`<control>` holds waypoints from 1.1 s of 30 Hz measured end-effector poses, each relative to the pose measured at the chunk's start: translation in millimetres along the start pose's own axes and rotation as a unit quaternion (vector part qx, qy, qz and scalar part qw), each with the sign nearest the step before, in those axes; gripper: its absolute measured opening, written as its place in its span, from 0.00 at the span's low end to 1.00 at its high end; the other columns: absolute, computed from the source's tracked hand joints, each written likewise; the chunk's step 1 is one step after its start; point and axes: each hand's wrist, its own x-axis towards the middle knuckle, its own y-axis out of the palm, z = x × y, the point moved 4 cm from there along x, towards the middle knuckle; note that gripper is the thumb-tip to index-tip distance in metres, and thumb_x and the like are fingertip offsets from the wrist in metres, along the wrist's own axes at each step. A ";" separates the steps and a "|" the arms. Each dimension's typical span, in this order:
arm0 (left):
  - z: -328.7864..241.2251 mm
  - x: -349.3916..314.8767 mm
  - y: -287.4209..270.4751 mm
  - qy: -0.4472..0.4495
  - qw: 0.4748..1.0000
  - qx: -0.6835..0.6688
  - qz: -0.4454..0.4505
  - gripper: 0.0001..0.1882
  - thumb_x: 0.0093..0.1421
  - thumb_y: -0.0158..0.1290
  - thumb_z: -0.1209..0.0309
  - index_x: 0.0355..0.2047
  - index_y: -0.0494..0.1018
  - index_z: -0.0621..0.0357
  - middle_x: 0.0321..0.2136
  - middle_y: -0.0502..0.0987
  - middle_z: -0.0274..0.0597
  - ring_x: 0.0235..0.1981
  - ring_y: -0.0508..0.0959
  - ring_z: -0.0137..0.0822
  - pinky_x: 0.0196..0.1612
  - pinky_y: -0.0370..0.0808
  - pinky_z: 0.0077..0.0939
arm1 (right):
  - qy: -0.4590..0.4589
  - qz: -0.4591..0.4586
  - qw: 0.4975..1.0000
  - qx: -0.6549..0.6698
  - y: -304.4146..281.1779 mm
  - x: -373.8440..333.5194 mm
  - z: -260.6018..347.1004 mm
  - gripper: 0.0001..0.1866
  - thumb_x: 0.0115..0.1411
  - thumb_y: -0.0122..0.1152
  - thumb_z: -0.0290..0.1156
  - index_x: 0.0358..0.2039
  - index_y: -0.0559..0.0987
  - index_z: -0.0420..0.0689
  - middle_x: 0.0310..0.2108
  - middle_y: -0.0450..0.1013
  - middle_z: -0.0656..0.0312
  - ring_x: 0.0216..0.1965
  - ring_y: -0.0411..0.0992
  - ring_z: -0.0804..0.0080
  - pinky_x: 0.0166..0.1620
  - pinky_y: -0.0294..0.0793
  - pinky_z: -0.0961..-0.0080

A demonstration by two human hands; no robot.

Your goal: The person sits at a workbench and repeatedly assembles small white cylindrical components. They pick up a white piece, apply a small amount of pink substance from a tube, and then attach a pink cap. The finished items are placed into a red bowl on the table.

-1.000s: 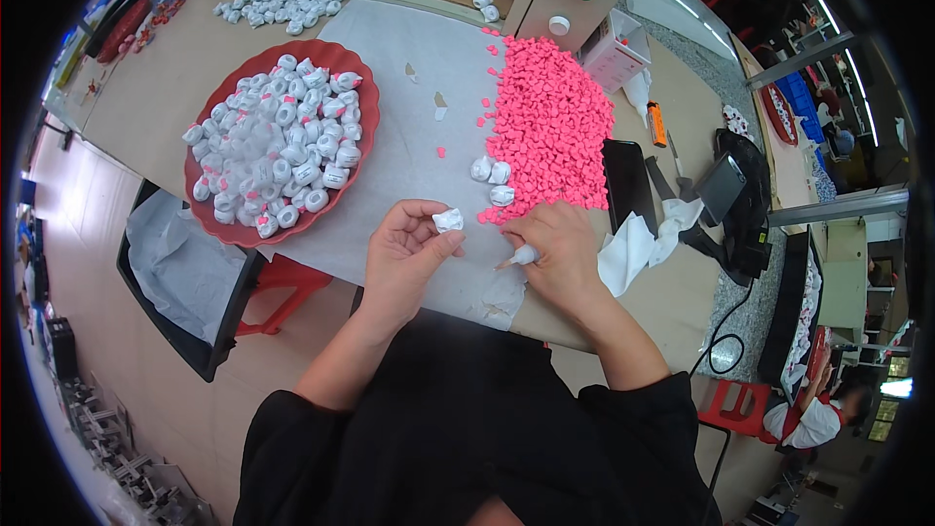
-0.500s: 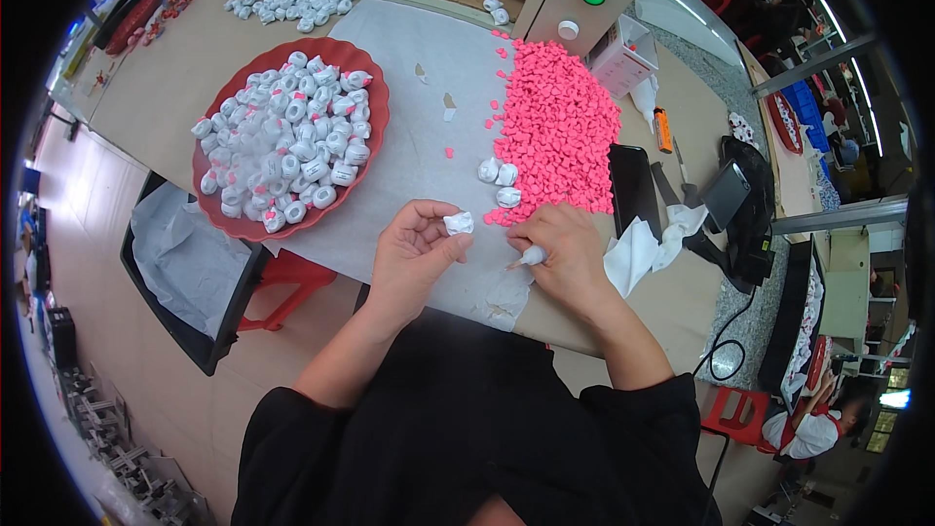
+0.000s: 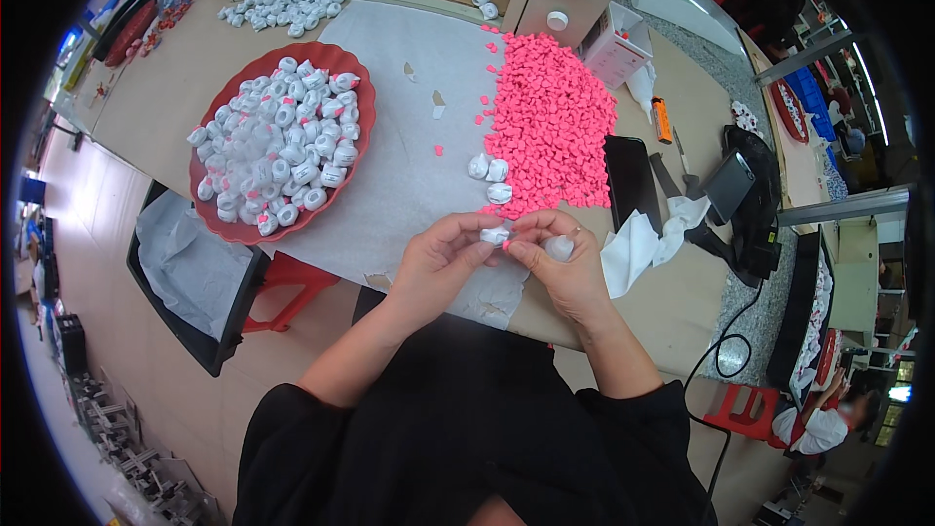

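My left hand (image 3: 438,268) pinches a small white rounded piece (image 3: 493,235) between thumb and fingertips, just in front of the pink pile. Meeting it from the other side, my right hand (image 3: 575,278) is closed, with a small pink piece (image 3: 505,245) at the tips of thumb and forefinger, against or very near the white piece. A small whitish squeeze bottle (image 3: 559,248) is tucked in the right palm, its nozzle hidden. Beyond the hands lie a large heap of small pink pieces (image 3: 550,127) and three white pieces (image 3: 498,171) at its left edge.
To the left, a red scalloped tray (image 3: 365,127) is heaped with white pieces, some bearing pink bits. White paper (image 3: 409,49) covers the bench. On the right lie a black phone (image 3: 631,180), an orange lighter (image 3: 662,121), crumpled tissue (image 3: 631,255) and a white box (image 3: 617,49).
My right hand has come left from the pink heap with a pink piece and meets the left hand. The left hand has moved right with the white piece. The view has shifted slightly.
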 end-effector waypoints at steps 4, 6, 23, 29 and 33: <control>-2.5 -1.5 2.8 -0.002 0.999 0.034 0.012 0.13 0.59 0.44 0.81 0.45 0.65 0.65 0.37 0.71 0.40 0.36 0.72 0.27 0.41 0.70 0.21 | 0.021 0.016 0.999 -0.039 -0.7 0.0 1.0 0.12 0.50 0.61 0.22 0.36 0.72 0.39 0.27 0.72 0.64 0.30 0.68 0.83 0.34 0.67 0.85; -1.9 -2.0 1.8 0.006 0.999 0.039 0.016 0.13 0.59 0.44 0.81 0.45 0.65 0.65 0.38 0.71 0.40 0.37 0.72 0.27 0.41 0.70 0.21 | 0.021 0.014 0.999 -0.048 -0.6 0.4 0.6 0.12 0.50 0.61 0.22 0.36 0.71 0.39 0.27 0.72 0.64 0.30 0.68 0.83 0.34 0.68 0.85; -4.7 -3.6 0.0 -0.017 0.999 0.048 -0.003 0.12 0.57 0.46 0.81 0.43 0.69 0.65 0.38 0.73 0.39 0.36 0.73 0.25 0.39 0.71 0.20 | -0.073 -0.050 0.983 -0.160 8.2 -4.2 -2.2 0.07 0.49 0.62 0.24 0.30 0.78 0.38 0.26 0.73 0.62 0.29 0.70 0.80 0.33 0.68 0.82; 0.7 -2.7 -0.2 -0.017 0.999 -0.008 -0.044 0.11 0.57 0.47 0.80 0.42 0.69 0.67 0.34 0.74 0.41 0.32 0.74 0.26 0.37 0.73 0.20 | -0.142 -0.027 0.971 -0.189 10.7 -3.2 0.8 0.06 0.51 0.60 0.21 0.31 0.77 0.37 0.27 0.72 0.62 0.29 0.68 0.80 0.33 0.67 0.84; 0.9 -2.0 -0.7 -0.023 0.998 -0.011 -0.061 0.11 0.56 0.46 0.82 0.40 0.70 0.66 0.33 0.75 0.41 0.31 0.74 0.26 0.37 0.73 0.19 | -0.186 -0.012 0.961 -0.204 12.6 -3.8 4.7 0.06 0.50 0.58 0.19 0.31 0.77 0.36 0.27 0.71 0.60 0.28 0.69 0.77 0.32 0.67 0.82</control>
